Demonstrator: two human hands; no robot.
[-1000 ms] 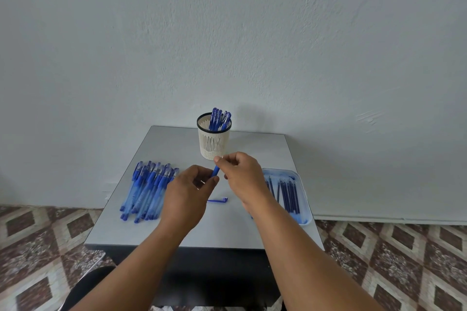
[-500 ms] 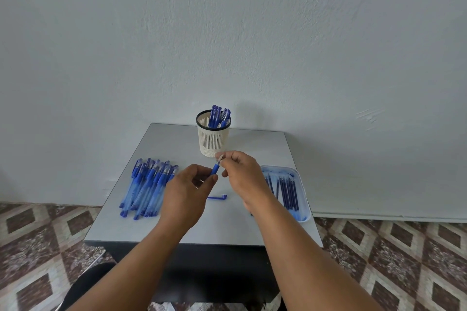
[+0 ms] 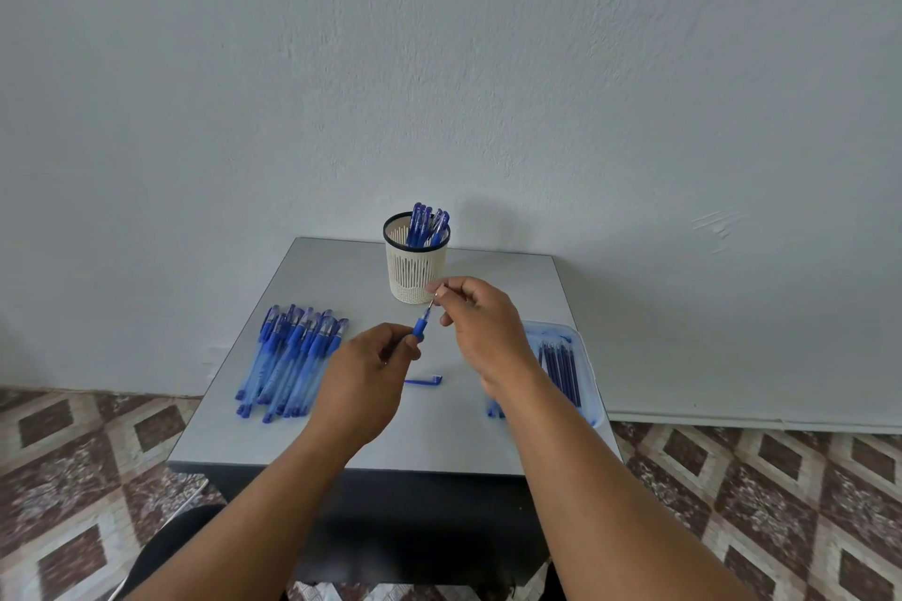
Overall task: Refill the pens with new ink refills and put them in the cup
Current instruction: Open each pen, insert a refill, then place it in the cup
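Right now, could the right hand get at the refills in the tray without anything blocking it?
Probably yes: the refills lie uncovered in the tray beside the right hand, though its fingers pinch the pen tip.

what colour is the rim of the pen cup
Black: the cream slotted pen cup has a black rim, which shows best in the head view.

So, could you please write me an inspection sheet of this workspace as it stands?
Surface: grey table, small, against the wall.
Job's things: cup holding pens; pile of pens left; tray of refills right; one pen in hand.
Clutter: blue cap lying loose.
Grippers: left hand grips the pen; right hand pinches its tip.
Cables: nothing seen.
Surroundings: white wall, patterned tiled floor.
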